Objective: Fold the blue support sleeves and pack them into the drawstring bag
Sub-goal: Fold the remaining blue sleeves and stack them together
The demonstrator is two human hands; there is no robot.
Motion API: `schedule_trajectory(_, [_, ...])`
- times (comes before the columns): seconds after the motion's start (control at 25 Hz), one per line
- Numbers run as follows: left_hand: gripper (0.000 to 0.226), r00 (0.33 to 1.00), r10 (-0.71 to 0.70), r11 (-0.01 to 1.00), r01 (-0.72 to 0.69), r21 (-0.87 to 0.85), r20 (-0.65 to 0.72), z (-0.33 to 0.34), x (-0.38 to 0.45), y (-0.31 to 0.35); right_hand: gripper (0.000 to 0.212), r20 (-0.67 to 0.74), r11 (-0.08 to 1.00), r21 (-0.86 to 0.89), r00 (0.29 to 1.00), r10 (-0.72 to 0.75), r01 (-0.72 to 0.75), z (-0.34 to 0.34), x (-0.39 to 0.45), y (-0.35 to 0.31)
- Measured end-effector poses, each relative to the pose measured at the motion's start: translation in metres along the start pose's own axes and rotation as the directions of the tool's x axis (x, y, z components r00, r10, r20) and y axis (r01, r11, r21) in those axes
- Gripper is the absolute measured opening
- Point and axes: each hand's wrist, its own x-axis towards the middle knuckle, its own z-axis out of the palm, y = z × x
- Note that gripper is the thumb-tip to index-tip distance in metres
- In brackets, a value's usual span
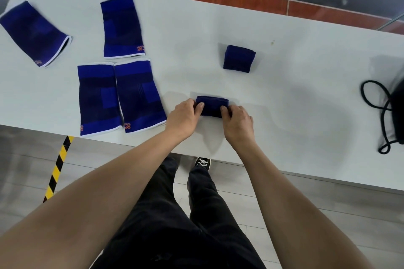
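Observation:
A blue support sleeve, folded into a small bundle point(212, 105), lies near the table's front edge. My left hand point(184, 117) pinches its left end and my right hand point(236, 120) pinches its right end. Another folded blue sleeve point(239, 57) sits farther back, apart from both hands. Several unfolded blue sleeves lie flat at the left: two side by side near the front edge point(98, 98) point(140, 96), one behind them point(122, 27), one at the far left point(35, 33). The black drawstring bag point(398, 113) shows only partly at the right frame edge, its cord point(380, 111) looped on the table.
The white table point(284, 98) runs across the view, its front edge close to my legs. A yellow-and-black floor stripe point(57, 166) lies below the table at the left. Grey and red floor lies beyond the far edge.

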Motion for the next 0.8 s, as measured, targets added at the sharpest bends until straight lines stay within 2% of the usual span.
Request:
schedule_trajectory(0.12, [0.041, 0.999, -0.026, 0.999, 0.027, 0.045, -0.038, 0.001, 0.002, 0.005, 0.039, -0.011, 0.998, -0.048, 0.999, 0.035, -0.036, 0.002, 0.005, -0.005])
schedule_trajectory(0.2, [0.037, 0.992, -0.043, 0.997, 0.050, 0.061, -0.115, -0.002, 0.002, 0.009, 0.040, -0.011, 0.995, -0.076, 0.998, 0.061, -0.062, 0.001, 0.011, -0.009])
schedule_trajectory(0.24, [0.031, 0.982, 0.001, 0.997, 0.014, 0.078, -0.188, -0.004, 0.001, 0.009, 0.040, -0.008, 0.993, -0.090, 0.997, 0.079, -0.080, -0.001, 0.014, -0.011])
schedule_trajectory(0.32, [0.024, 0.926, 0.239, 0.962, -0.185, 0.200, -0.292, -0.002, 0.001, 0.007, 0.038, -0.003, 0.988, -0.119, 0.995, 0.104, -0.103, -0.004, 0.018, -0.016])
schedule_trajectory(0.4, [0.032, 0.852, 0.468, 0.857, -0.373, 0.355, -0.235, 0.007, 0.002, -0.001, 0.037, -0.010, 0.984, -0.138, 0.994, 0.108, -0.109, -0.004, 0.019, -0.017])
schedule_trajectory(0.44, [0.035, 0.838, 0.504, 0.828, -0.401, 0.391, -0.209, 0.012, 0.002, -0.004, 0.036, -0.018, 0.984, -0.141, 0.994, 0.106, -0.107, -0.004, 0.017, -0.017])
schedule_trajectory(0.52, [0.040, 0.847, 0.487, 0.829, -0.372, 0.418, -0.214, 0.020, 0.003, -0.012, 0.031, -0.079, 0.986, -0.137, 0.994, 0.081, -0.091, -0.005, 0.014, -0.013])
schedule_trajectory(0.6, [0.044, 0.853, 0.478, 0.822, -0.352, 0.447, -0.207, 0.023, 0.003, -0.018, 0.027, -0.210, 0.982, -0.187, 0.977, -0.032, -0.008, -0.003, 0.010, -0.008])
schedule_trajectory(0.68, [0.048, 0.852, 0.485, 0.810, -0.352, 0.469, -0.197, 0.023, 0.002, -0.021, 0.023, -0.294, 0.920, -0.328, 0.903, -0.314, 0.213, 0.002, 0.007, -0.003])
schedule_trajectory(0.76, [0.050, 0.841, 0.502, 0.799, -0.362, 0.480, -0.203, 0.022, 0.001, -0.023, 0.022, -0.271, 0.806, -0.418, 0.790, -0.550, 0.418, 0.008, 0.003, 0.005])
schedule_trajectory(0.8, [0.050, 0.833, 0.514, 0.793, -0.368, 0.486, -0.207, 0.022, 0.002, -0.024, 0.025, -0.255, 0.777, -0.427, 0.763, -0.594, 0.463, 0.011, 0.003, 0.009])
